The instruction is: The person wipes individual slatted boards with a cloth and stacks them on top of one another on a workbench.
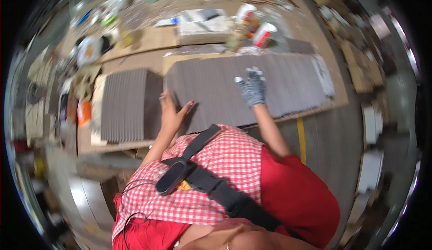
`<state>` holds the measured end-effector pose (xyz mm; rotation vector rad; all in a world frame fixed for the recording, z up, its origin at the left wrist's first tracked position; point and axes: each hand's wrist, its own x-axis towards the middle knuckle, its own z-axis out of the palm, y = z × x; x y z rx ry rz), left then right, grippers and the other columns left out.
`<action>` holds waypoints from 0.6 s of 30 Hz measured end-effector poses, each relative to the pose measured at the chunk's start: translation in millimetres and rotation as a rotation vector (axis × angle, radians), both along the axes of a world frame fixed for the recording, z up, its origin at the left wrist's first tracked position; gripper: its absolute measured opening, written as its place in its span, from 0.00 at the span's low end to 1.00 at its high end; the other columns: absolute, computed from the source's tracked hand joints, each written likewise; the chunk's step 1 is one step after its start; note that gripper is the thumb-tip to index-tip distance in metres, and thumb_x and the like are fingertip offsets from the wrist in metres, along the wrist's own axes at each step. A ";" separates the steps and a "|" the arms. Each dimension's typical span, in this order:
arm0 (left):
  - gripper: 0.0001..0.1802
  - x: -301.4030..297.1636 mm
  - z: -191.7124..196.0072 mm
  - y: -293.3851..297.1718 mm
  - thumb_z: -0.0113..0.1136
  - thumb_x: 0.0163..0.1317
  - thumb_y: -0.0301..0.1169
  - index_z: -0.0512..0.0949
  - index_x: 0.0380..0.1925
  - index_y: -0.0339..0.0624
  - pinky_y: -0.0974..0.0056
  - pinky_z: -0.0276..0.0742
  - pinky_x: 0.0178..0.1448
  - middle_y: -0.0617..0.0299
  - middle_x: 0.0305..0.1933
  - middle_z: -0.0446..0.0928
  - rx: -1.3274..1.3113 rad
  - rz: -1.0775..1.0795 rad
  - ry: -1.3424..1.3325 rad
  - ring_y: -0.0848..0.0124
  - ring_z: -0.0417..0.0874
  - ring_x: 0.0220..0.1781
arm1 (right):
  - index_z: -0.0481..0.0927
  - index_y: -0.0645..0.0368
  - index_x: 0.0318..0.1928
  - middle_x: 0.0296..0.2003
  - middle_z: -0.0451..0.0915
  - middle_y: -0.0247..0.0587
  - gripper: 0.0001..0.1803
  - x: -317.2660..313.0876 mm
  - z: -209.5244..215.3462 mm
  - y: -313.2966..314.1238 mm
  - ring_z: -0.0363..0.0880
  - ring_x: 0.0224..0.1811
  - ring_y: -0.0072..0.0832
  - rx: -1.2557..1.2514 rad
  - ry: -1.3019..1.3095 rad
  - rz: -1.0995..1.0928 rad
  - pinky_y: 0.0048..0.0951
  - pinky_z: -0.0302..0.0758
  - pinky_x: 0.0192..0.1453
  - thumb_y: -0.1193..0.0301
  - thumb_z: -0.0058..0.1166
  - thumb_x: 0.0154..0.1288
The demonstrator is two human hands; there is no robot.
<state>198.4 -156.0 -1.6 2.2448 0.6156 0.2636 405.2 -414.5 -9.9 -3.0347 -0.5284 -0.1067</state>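
A long, wide row of thin grey-brown sheets (216, 83), fanned out with their edges showing as close lines, lies across the table before me. My right hand (253, 88), in a grey knit glove with white fingertips, rests on top of that row, fingers stretched out. Bare, with red nails, my left hand (173, 114) is at the row's left end, thumb and fingers spread. It holds nothing that I can see; whether it touches the sheets is unclear. To its left stands a separate ridged block of similar sheets (122, 106).
Behind the row, a pale block (202, 27) bears a dark flat piece. Red-and-white containers (264, 35) stand at its right. A white jug (89, 51) and an orange bottle (83, 112) are at the left. Cardboard boxes (360, 65) line the right side beyond a yellow floor line (301, 139).
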 end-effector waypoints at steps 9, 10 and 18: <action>0.47 39.8 5.7 -23.9 0.64 0.61 0.49 0.50 0.75 0.56 0.48 0.52 0.74 0.19 0.72 0.40 0.059 -0.134 0.061 0.32 0.42 0.76 | 0.61 0.61 0.70 0.72 0.55 0.56 0.38 0.0 -3.1 4.5 0.49 0.76 0.48 0.139 -0.027 -0.044 0.49 0.43 0.78 0.45 0.38 0.71; 0.47 39.1 10.1 -26.3 0.63 0.61 0.51 0.49 0.75 0.58 0.49 0.51 0.75 0.21 0.72 0.41 0.104 -0.122 0.111 0.34 0.44 0.76 | 0.61 0.61 0.70 0.72 0.55 0.56 0.38 -1.3 0.2 4.1 0.49 0.76 0.48 0.143 -0.033 -0.056 0.49 0.43 0.78 0.45 0.38 0.71; 0.45 36.5 -2.6 -19.7 0.63 0.62 0.47 0.50 0.75 0.56 0.48 0.51 0.75 0.20 0.72 0.39 0.015 -0.138 0.014 0.33 0.42 0.77 | 0.63 0.61 0.69 0.70 0.58 0.57 0.37 -6.2 0.4 7.1 0.52 0.75 0.49 0.180 -0.060 -0.039 0.49 0.44 0.77 0.46 0.41 0.70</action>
